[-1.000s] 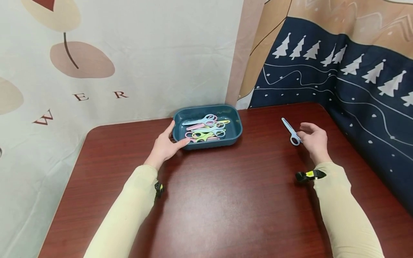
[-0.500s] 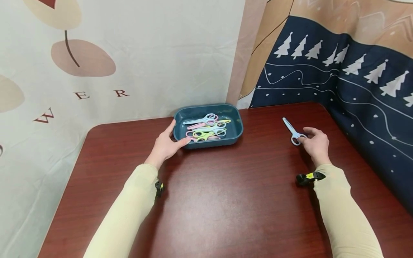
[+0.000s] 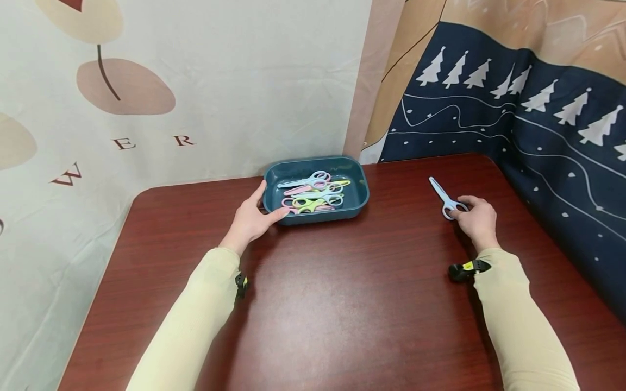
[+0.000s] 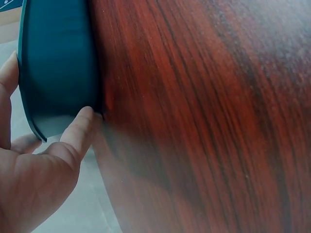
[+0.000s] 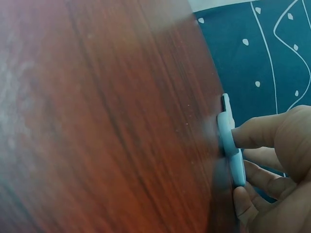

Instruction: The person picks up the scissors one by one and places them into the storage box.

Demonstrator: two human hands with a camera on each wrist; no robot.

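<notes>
A dark teal plastic tray (image 3: 325,218) stands by the table's back edge, with several pastel scissors (image 3: 313,194) in blue, pink and green piled inside. At its front left corner my left hand (image 3: 248,224) grips it, the thumb on the front wall and the fingers at the left side. The left wrist view shows this thumb against the tray's wall (image 4: 58,58). Far to the right, light blue scissors (image 3: 442,194) lie on the table, blades pointing away. My right hand (image 3: 479,220) pinches their handle loops (image 5: 227,136); in the right wrist view the thumb touches one loop.
The reddish-brown wooden table (image 3: 342,304) has rounded back corners. A pale cloth (image 3: 235,87) hangs behind it. On the right a navy cloth (image 3: 548,163) with white trees hangs along the table's edge.
My right hand has moved slightly onto the scissors' handle, its fingers closing around the loops. The left hand stays on the tray, and the tray has not moved.
</notes>
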